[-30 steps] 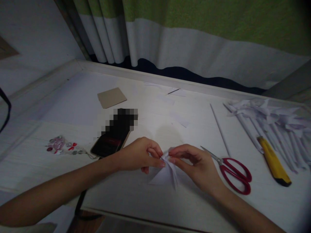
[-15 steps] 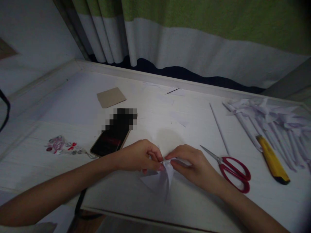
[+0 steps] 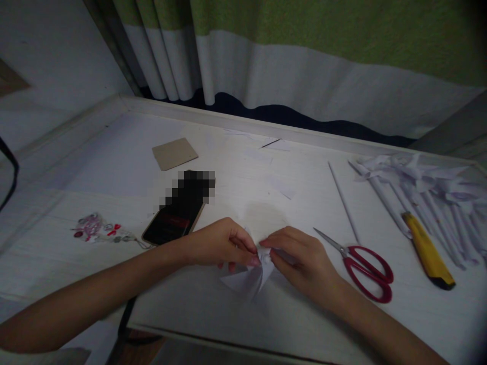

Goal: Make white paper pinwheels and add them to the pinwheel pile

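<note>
A small folded piece of white paper (image 3: 248,278) rests on the white table (image 3: 114,167) near its front edge. My left hand (image 3: 218,244) pinches the paper's top from the left with thumb and fingers closed. My right hand (image 3: 300,256) pinches the same spot from the right, fingertips almost touching those of the left. The paper's folded flaps fan out below my fingers.
Red-handled scissors (image 3: 361,268) lie just right of my right hand, then a yellow utility knife (image 3: 428,250) and several rolled paper pinwheels (image 3: 422,192). A thin white stick (image 3: 343,203), a phone (image 3: 178,213), a cardboard piece (image 3: 174,153) and a small trinket bundle (image 3: 97,229) lie around.
Both hands have sunk slightly toward the table with the paper, and the flaps have shifted from a raised shape to lying lower and more to the left.
</note>
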